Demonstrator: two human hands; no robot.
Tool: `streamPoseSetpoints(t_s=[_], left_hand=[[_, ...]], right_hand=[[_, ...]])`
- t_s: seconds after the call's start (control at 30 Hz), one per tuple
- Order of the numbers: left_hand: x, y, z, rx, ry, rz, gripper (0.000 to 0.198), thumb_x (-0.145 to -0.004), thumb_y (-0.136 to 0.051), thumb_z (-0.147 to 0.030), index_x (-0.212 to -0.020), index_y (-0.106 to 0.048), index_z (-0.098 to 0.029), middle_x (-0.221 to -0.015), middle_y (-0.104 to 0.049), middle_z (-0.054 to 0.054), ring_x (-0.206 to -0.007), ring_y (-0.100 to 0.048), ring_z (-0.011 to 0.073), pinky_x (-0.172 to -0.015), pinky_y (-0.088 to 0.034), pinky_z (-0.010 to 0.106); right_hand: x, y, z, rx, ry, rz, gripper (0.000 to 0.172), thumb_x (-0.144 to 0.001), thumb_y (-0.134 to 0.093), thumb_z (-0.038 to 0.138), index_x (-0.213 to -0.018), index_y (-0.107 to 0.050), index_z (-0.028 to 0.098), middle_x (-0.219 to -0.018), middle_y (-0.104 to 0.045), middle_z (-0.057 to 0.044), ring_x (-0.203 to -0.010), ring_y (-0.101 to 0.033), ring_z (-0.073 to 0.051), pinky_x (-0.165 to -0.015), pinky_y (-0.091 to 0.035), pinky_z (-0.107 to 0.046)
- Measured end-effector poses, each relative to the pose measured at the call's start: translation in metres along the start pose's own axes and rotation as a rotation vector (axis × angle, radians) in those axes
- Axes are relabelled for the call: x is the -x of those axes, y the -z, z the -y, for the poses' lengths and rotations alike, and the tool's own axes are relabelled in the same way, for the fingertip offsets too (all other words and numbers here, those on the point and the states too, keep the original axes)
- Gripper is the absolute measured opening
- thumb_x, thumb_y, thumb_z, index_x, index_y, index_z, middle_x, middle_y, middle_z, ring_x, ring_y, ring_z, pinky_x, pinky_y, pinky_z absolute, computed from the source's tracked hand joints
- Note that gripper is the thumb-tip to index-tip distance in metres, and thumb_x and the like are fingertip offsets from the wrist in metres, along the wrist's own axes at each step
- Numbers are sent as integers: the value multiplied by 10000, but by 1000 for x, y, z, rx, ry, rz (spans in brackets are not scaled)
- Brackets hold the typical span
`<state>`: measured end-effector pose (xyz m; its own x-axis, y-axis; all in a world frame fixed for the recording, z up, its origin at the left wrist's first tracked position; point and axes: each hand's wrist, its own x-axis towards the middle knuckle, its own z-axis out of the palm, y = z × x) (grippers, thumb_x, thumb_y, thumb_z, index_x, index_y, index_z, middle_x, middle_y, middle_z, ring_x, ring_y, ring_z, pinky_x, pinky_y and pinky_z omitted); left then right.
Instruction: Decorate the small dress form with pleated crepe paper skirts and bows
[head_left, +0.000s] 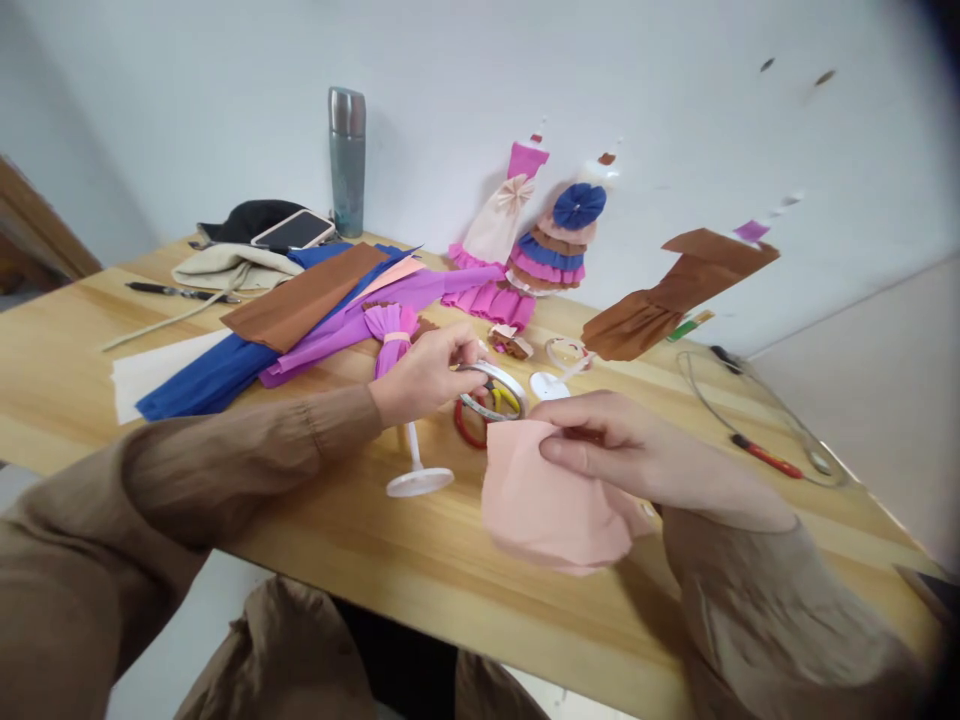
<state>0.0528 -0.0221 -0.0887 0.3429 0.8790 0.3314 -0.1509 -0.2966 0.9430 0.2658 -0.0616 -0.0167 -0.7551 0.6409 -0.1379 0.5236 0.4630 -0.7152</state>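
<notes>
My left hand (pixel 431 372) pinches the edge of a white tape roll (pixel 504 385) above the wooden table. Between the thumb and fingers of my right hand (pixel 611 445) hangs a piece of pale pink crepe paper (pixel 551 500). Red and yellow scissors (pixel 471 428) lie behind the tape roll, partly hidden by it. A white stand (pixel 420 482) with a purple gathered paper piece (pixel 391 335) at its top is upright just beside my left wrist. Another white round base (pixel 549 386) shows beyond my right hand, under a brown paper dress (pixel 675 290).
Crepe paper strips (pixel 300 310) are piled at the left, near a phone (pixel 295 229), pen (pixel 180 292) and cloth bag. A flask (pixel 347 165) and two paper dresses (pixel 491 225) stand by the wall. At the right are a red-handled tool (pixel 766 456) and a cable.
</notes>
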Motion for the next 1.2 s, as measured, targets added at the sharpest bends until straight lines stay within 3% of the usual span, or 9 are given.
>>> streamPoseSetpoints(t_s=[0.1,0.23,0.33,0.37,0.43,0.5,0.63,0.9,1.2], left_hand=[[8,0,4,-16,12,-18,283,-657,-692,-59,-745,-449,-173,-795,-617,-2,-716,-658,123,-611,-508,223],[18,-2,7,-5,79,45,301,-677,-704,-106,-953,-598,-163,-1156,-634,121,-992,-678,220,-728,-557,305],[21,0,5,-146,38,126,63,-702,-689,-112,-720,-640,-147,-1087,-678,130,-1314,-505,293,-904,-514,345],[21,1,4,-181,18,148,88,-703,-686,-105,-659,-622,-148,-1027,-694,124,-1343,-477,293,-933,-498,349],[21,3,2,-184,18,190,113,-708,-681,-112,-645,-594,-148,-934,-708,103,-1209,-594,278,-868,-523,339],[21,3,-1,-141,69,241,100,-726,-678,-152,-701,-581,-147,-844,-709,80,-918,-704,225,-714,-549,304],[24,2,-5,-68,176,309,137,-736,-683,-207,-759,-563,-146,-694,-681,31,-592,-647,131,-523,-509,229],[24,4,-17,58,224,374,135,-769,-631,-167,-887,-675,-120,-786,-709,55,-741,-666,146,-673,-552,260],[26,-1,-9,-41,146,335,49,-828,-604,-129,-866,-633,-119,-749,-684,29,-672,-649,109,-609,-554,213]], right_hand=[[-2,-2,-1,-12,-6,69,386,-930,-495,487,-809,-632,148,-689,-572,-11,-603,-502,-116,-519,-369,-232],[-4,-3,-4,31,26,147,381,-948,-485,456,-933,-688,133,-794,-665,-45,-689,-582,-133,-592,-425,-231],[-3,-4,-6,72,71,206,341,-956,-483,403,-883,-675,131,-718,-625,-23,-628,-542,-113,-569,-409,-220],[-2,-4,-5,81,83,207,326,-954,-488,389,-851,-665,135,-692,-604,-15,-609,-525,-107,-557,-399,-218],[0,-4,-2,81,95,163,289,-946,-506,358,-822,-651,140,-713,-603,-20,-627,-528,-108,-568,-402,-219],[1,-4,0,53,90,88,256,-938,-516,326,-801,-637,146,-731,-601,-22,-650,-533,-112,-584,-412,-223],[5,-4,2,-58,38,-9,239,-930,-518,303,-768,-612,155,-670,-551,-2,-601,-493,-105,-538,-395,-217],[4,-9,8,-92,-75,-248,299,-866,-615,399,-677,-594,168,-594,-485,16,-527,-419,-89,-453,-302,-217],[-1,-20,12,-64,-27,-273,283,-878,-606,368,-669,-611,176,-605,-522,10,-533,-431,-94,-475,-335,-233]])
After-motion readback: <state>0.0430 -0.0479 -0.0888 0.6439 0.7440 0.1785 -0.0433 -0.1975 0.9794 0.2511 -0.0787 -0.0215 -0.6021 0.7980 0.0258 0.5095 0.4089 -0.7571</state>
